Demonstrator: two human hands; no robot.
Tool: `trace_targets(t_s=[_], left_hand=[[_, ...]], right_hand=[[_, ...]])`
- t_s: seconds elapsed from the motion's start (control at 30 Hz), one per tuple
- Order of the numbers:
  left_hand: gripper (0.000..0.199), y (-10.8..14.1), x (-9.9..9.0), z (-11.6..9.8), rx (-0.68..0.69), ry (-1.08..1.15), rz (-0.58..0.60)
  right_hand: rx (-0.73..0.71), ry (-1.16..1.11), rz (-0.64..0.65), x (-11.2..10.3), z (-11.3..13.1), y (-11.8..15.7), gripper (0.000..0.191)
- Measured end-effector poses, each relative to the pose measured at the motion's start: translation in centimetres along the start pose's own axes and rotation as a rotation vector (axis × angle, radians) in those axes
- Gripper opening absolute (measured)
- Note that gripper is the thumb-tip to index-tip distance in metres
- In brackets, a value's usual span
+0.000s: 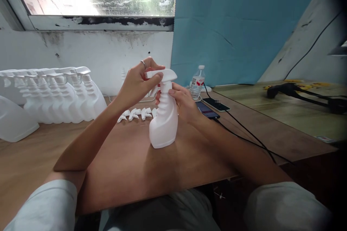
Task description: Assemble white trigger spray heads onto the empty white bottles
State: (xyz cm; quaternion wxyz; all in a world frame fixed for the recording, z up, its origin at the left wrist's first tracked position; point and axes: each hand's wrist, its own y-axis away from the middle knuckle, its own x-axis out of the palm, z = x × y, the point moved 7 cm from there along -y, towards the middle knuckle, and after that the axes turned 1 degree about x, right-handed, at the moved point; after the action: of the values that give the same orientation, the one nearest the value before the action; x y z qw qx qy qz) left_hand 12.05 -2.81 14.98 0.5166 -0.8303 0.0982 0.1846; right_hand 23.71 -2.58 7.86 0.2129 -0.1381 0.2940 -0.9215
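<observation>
A white plastic spray bottle (pixel 164 126) stands upright on the brown table in front of me, topped by a white trigger spray head (pixel 168 75). My left hand (pixel 142 77), with a ring on one finger, pinches the nozzle end of that head between thumb and fingers. Around the bottle's neck, just under the head, my right hand (pixel 184 101) is closed. Some of its fingers are hidden behind the bottle. Behind the bottle, a row of small white trigger pieces (pixel 146 113) lies on the table.
Several white spray bottles with heads (pixel 62 97) stand in a row at the left, beside another white bottle (pixel 16 121). At the right are a clear water bottle (pixel 197 83), two phones (pixel 215 104) with black cables, and a black strap-like object (pixel 287 90).
</observation>
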Motion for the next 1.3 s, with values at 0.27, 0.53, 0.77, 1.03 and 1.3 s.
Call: trace_targets(t_s=[0.27, 0.53, 0.77, 1.03, 1.3], left_hand=[[0.011, 0.3, 0.6, -0.6, 0.006, 0.033, 0.029], [0.006, 0.2, 0.2, -0.5, 0.059, 0.023, -0.011], [0.006, 0.1, 0.2, -0.7, 0.075, 0.060, 0.018], [0.005, 0.4, 0.3, -1.3, 0.074, 0.033, 0.021], [0.004, 0.5, 0.2, -1.4, 0.074, 0.009, 0.013]], right_hand=[[-0.025, 0.027, -0.061, -0.3, 0.0, 0.0, 0.039], [-0.010, 0.019, -0.121, -0.4, 0.0, 0.0, 0.039], [-0.009, 0.074, -0.159, -0.5, -0.1, 0.1, 0.041], [-0.063, 0.118, -0.157, -0.1, 0.4, 0.2, 0.033], [-0.035, 0.096, -0.186, -0.2, 0.2, 0.3, 0.039]])
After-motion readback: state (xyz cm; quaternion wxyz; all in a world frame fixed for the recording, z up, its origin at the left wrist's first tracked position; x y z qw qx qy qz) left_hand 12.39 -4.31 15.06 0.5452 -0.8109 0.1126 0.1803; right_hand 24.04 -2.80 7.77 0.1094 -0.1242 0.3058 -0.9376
